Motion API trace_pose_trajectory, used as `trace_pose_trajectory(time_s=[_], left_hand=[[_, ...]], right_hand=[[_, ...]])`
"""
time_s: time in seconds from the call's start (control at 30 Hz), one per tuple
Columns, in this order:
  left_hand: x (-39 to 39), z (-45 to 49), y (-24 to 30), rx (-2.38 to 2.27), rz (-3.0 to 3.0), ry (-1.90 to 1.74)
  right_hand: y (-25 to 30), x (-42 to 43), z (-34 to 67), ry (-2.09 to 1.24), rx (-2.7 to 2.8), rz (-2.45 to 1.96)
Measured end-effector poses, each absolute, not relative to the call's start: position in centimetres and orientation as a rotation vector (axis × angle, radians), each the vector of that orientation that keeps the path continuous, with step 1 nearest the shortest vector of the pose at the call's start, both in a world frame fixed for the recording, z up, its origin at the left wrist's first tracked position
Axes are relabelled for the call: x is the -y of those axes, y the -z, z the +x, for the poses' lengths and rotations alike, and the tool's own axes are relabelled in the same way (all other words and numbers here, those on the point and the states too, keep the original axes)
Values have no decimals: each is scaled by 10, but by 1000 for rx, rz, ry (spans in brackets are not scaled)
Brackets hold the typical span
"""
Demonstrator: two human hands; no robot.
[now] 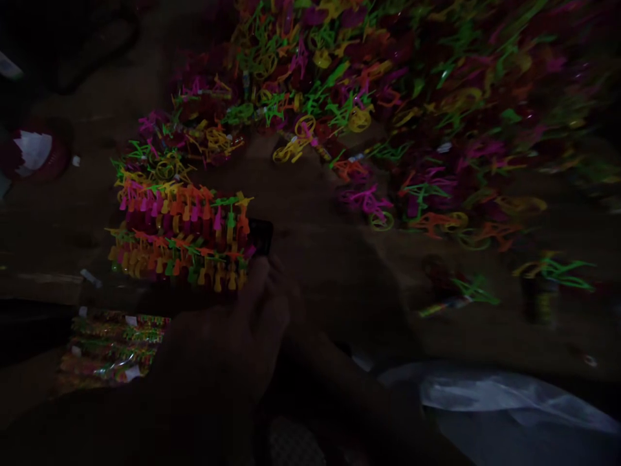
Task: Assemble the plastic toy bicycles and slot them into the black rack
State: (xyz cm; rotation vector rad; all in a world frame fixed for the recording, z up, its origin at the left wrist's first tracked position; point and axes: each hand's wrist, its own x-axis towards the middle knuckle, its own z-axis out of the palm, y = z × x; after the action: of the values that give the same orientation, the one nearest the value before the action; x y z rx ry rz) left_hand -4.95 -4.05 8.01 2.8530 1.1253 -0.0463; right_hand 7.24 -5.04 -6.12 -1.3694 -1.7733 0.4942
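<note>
The scene is very dark. My left hand (233,336) reaches up from the lower left, its fingers curled near a small dark object (261,234). That object lies at the right end of a stacked bundle of neon toy pieces (179,236). My right hand (334,285) is a dim shape to the right of the left hand. Its fingers are lost in shadow, and I cannot make out whether either hand grips anything. A big loose heap of neon plastic toys (388,97) in pink, green, orange and yellow spreads across the upper right.
Packed toys in clear wrappers (114,349) lie at the lower left. A clear plastic bag (495,395) sits at the lower right. A red and white object (33,155) rests at the far left. Stray toy pieces (553,272) lie on the right.
</note>
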Motion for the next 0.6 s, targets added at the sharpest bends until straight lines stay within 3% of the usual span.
trace_pose_trajectory(time_s=[0.17,0.6], left_hand=[[34,-60,-72,-1080,2873,73],[44,-81,-72,-1368,2386,-344]], right_hand=[[50,42,76,-391,1786,-1309],[32,35,97,-1105,1023,-1177]])
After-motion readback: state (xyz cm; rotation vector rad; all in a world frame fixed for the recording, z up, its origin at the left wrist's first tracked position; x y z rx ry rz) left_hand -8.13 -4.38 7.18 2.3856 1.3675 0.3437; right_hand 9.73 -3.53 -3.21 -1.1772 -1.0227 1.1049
